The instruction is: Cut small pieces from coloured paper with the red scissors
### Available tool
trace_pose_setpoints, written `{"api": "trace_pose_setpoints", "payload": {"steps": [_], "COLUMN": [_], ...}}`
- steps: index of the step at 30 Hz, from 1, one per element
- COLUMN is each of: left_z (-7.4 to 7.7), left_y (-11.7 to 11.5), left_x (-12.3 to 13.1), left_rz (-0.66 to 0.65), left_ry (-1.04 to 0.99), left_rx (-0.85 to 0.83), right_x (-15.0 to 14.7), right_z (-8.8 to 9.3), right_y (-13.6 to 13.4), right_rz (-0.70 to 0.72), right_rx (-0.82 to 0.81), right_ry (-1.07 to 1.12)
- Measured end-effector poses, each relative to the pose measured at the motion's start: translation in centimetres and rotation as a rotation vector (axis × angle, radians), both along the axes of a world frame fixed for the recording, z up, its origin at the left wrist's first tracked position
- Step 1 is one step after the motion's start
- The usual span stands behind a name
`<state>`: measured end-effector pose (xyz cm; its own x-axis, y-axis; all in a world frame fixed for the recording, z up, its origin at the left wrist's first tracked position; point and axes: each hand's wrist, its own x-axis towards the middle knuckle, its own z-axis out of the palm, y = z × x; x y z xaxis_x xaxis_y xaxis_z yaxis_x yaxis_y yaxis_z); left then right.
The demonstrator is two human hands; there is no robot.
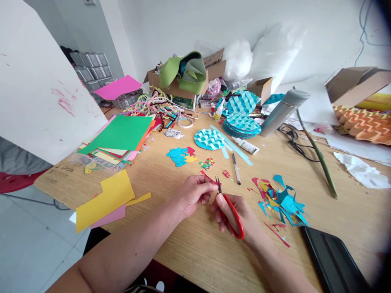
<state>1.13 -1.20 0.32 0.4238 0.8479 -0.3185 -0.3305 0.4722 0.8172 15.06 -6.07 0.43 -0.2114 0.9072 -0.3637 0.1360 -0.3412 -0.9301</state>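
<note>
Bench [189, 246] spread out before you, your right hand [242, 208] closed round the red-handled scissors [238, 226], blades [219, 188] slightly parted; your left hand [194, 193], in a narrow pinch, holds a red paper strip [208, 176] close by the blades. Step looks to be trimming that strip; the next snip calls for a steady pinch clear of the edges and a short, controlled squeeze.

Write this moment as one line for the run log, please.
left hand: holds red paper | right hand: holds scissors, blades at the paper | ahead: pen | right side: paper scraps, phone
</note>
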Motion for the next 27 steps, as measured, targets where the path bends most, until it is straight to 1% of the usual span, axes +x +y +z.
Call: {"api": "trace_pose_setpoints", "payload": {"steps": [13, 19, 27], "left_z": [0.10, 0.23, -0.16], "left_y": [0.14, 0.11, 0.22], "left_x": [-0.16, -0.20, -0.23], "left_rz": [0.006, 0.013, 0.006], "left_ry": [0.006, 0.018, 0.015], "left_rx": [-0.012, -0.008, 0.014], "right_x": [0.01, 0.02, -0.03], "right_z": [0.03, -0.09, 0.13], "right_y": [0.01, -0.03, 0.01], "right_rz": [-0.006, -0.001, 0.010], "right_rx": [0.011, 0.011, 0.014], "right_ry": [-0.041, -0.007, -0.015]}}
